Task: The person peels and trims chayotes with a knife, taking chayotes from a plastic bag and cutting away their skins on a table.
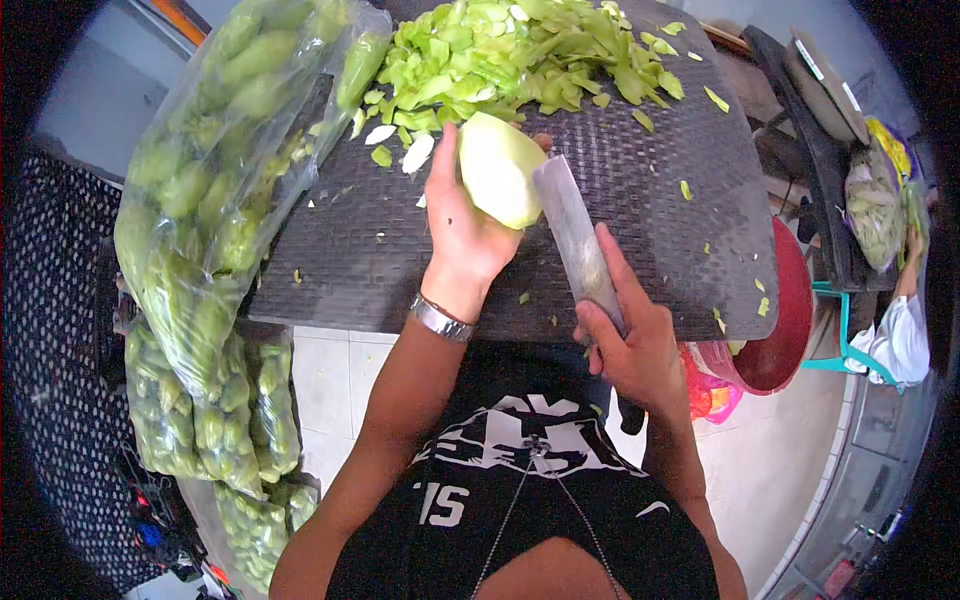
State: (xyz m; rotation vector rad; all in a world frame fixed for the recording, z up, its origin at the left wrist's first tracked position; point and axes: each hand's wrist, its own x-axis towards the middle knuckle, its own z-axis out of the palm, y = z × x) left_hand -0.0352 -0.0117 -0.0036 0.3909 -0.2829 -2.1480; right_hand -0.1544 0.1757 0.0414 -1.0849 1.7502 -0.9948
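Observation:
A mostly peeled, pale green mango (pixel 498 172) rests in my left hand (pixel 462 240), fingers wrapped around it above the dark woven-textured table (pixel 370 270). My right hand (pixel 640 350) is closed on a broad-bladed knife (pixel 574 225); the handle is hidden in the fist. The blade points up and left, its tip end close beside the mango's right side. Whether blade and mango touch I cannot tell. Just beyond both hands lies a large heap of green peelings (pixel 520 55).
A clear plastic bag of green mangoes (pixel 215 170) hangs over the table's left side. More filled bags (pixel 210 410) stand below. At right are a red tub (pixel 785 320), a teal stool (pixel 848 340) and another person's arm (pixel 908 270) near a bag.

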